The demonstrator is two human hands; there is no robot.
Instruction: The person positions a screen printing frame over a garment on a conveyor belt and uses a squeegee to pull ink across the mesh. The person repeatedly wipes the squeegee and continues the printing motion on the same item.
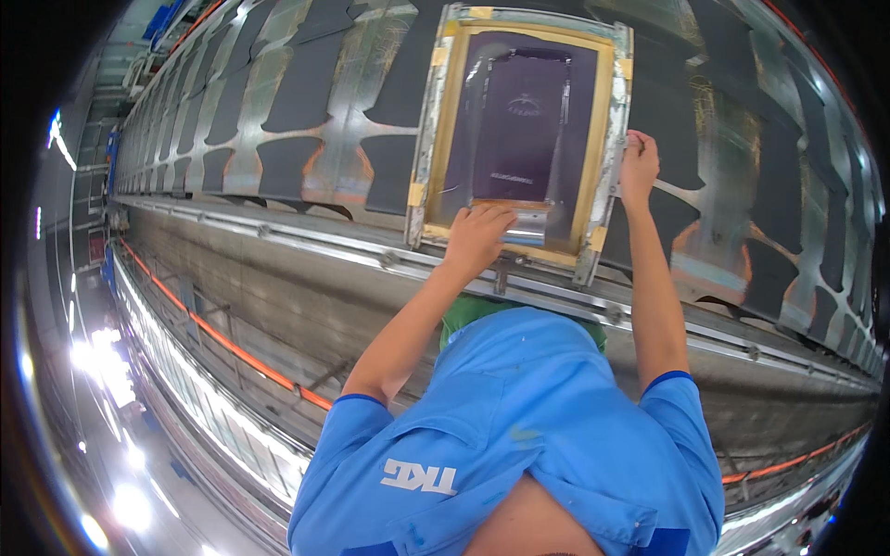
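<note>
A: In the head view, where is the frame?
B: The taped rectangular frame [609,120] lies on the long table [345,130], straight ahead of the person, among dark flat pieces [295,167]. Its long axis runs away from the body, its far end leaning slightly right.
A: And the bar?
B: The flat bar [530,222] with a brown edge lies crosswise inside the frame, at the near end of its dark purple panel [521,139]. That panel stretches away beyond it.
A: Which hand is nearer the bar?
B: The left hand [480,232]. Its fingers are bent together over the bar's left end and look clamped on it; the underside is hidden.
A: The other?
B: The right hand [640,167] touches the frame's right side, fingers curled. Whether they clamp it, I cannot tell.
</note>
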